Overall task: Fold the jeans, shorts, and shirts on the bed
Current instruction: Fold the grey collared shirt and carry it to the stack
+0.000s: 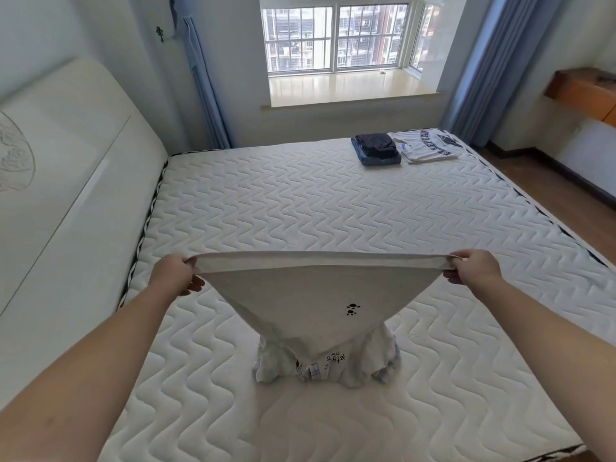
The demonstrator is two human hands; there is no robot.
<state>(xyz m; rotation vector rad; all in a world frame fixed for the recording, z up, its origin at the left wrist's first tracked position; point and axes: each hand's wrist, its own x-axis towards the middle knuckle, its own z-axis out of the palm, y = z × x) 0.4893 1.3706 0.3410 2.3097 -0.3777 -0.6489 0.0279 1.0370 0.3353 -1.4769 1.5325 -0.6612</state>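
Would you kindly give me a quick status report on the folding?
Both hands, left and right, pinching grey shirt hem, stretched above the mattress. Far corner: folded dark stack, folded white shirt. Nothing in the way.

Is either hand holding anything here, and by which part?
Both. The left hand and right hand each pinch an end of the grey shirt's stretched hem, lifting it while its lower part bunches on the mattress.
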